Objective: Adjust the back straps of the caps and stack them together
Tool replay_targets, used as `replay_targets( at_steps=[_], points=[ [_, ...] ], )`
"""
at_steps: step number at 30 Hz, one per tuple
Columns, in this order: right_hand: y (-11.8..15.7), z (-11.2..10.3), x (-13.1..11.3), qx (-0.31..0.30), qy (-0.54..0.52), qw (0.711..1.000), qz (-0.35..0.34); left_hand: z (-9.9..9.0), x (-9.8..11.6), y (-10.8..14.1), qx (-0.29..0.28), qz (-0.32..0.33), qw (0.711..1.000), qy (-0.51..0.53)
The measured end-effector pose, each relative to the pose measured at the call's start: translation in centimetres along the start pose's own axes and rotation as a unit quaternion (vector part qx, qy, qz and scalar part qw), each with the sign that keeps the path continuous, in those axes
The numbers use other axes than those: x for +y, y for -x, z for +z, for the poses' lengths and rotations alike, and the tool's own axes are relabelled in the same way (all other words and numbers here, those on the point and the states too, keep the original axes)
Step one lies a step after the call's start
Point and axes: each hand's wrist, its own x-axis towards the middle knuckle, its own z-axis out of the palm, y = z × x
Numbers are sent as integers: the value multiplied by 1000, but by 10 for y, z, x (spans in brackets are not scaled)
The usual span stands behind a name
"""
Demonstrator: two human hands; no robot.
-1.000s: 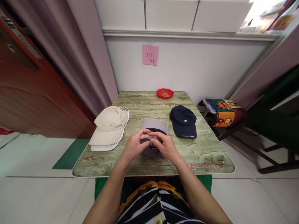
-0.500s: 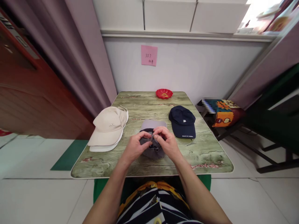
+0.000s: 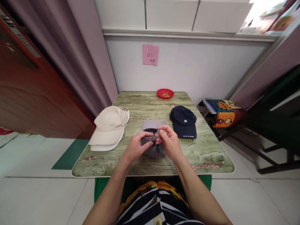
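Observation:
A grey baseball cap (image 3: pixel 154 153) lies at the front middle of the table, its brim pointing away from me and its back strap towards me. My left hand (image 3: pixel 138 145) pinches the strap (image 3: pixel 151 138) from the left. On the other side, my right hand (image 3: pixel 169 140) grips the strap's end between thumb and fingers. Part of the cap is hidden under both hands. To the left, a beige cap (image 3: pixel 109 122) rests on top of a white cap (image 3: pixel 105 148). A navy cap (image 3: pixel 184 118) with small white lettering sits on the right.
Near the wall, a red scalloped dish (image 3: pixel 165 93) stands at the far edge of the wood-patterned table (image 3: pixel 140 104). A pink note (image 3: pixel 150 55) is stuck to the wall. Right of the table are a patterned cloth (image 3: pixel 223 114) and a dark chair (image 3: pixel 272 125).
My right hand has shifted slightly right and turned, drawing the strap's end out so that more of the strap shows between my hands. The caps at the sides stay in place.

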Motion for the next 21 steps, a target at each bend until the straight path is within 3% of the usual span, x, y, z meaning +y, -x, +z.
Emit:
replay_targets(
  at_steps=[4, 14, 21],
  points=[
    [1, -1, 0, -4, 5, 1000, 13, 5, -2, 0, 36, -15, 998, 41],
    [4, 1, -4, 0, 29, 999, 28, 8, -16, 0, 59, -48, 992, 103],
    [5, 3, -6, 26, 123, 992, 19, 14, -19, 1, 60, -52, 989, 126]
  ],
)
